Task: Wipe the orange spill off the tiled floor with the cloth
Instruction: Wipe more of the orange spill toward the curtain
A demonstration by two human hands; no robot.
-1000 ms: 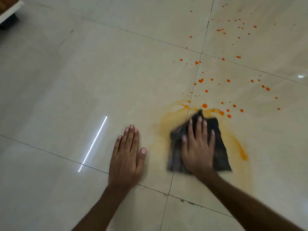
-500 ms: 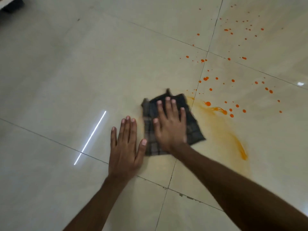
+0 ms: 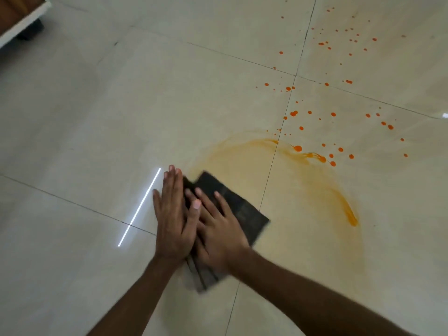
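Brightness: even, soft, moderate light over the glossy cream tiled floor (image 3: 97,117); no hard shadows.
Glare: thin white streak of reflected light (image 3: 139,207) just beside the left hand (image 3: 173,221); small white glint (image 3: 444,115) at the right edge.
Blur: motion smear on the right hand (image 3: 218,229) and the dark checked cloth (image 3: 242,212) (edges feathered); bright orange droplets (image 3: 333,114) are crisp.
Distortion: dark grout lines (image 3: 274,163) bow slightly, wide-angle.

Only the person's two arms are shown. The bare left forearm (image 3: 135,294) and the bare right forearm (image 3: 303,294) are seen uncovered right down to the picture's lower edge. The left hand (image 3: 173,219) and the right hand (image 3: 220,235) are likewise bare. Short-trimmed nails are made out on the fingers (image 3: 173,180), most clearly on the left thumb (image 3: 196,204). Outlines are softened by motion blur.
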